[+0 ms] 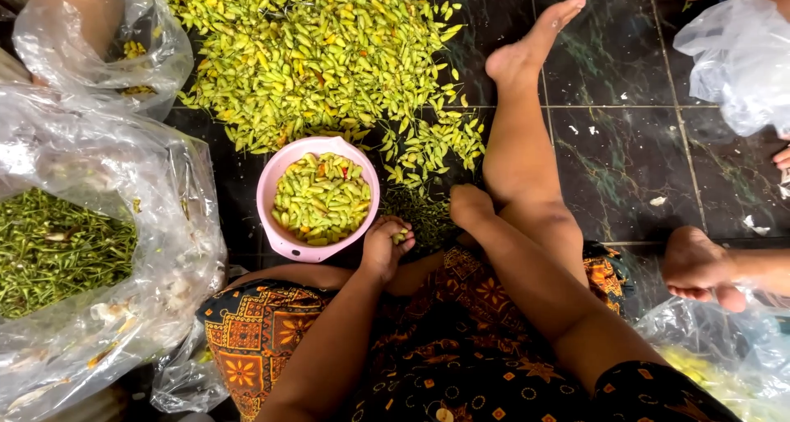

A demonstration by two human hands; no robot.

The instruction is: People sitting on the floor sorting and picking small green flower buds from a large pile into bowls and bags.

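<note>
1. A dark marbled tile floor (625, 142) carries everything; the person sits on it in a patterned orange and black garment (461, 348), legs stretched forward.
2. A big heap of small yellow-green chili peppers (313, 51), with a few orange and red ones mixed in, spreads over the floor at the top of the view and thins out toward the person's feet.
3. At the left edge, a large clear plastic bag (164, 224) lies open and is filled with green chili stems (58, 249).
4. A second clear plastic bag (156, 43) sits above it at the top left, with a few yellow bits inside.
5. Another clear bag (741, 60) lies at the top right, near another person's foot (699, 265), and one more with yellowish contents sits at the bottom right (708, 364).
6. A pink plastic bowl (276, 224) stands on the floor between the heap and the person's lap, nearly full of stemmed yellow-green peppers (321, 200), a few of them red.
7. The one hand (387, 245) in view hangs just beside the bowl's right rim. Which hand it is cannot be told for sure; the arm comes up from the lower left.
8. Its fingers (401, 228) are curled closed around a small green pepper (398, 237), pinching it just above the floor.
</note>
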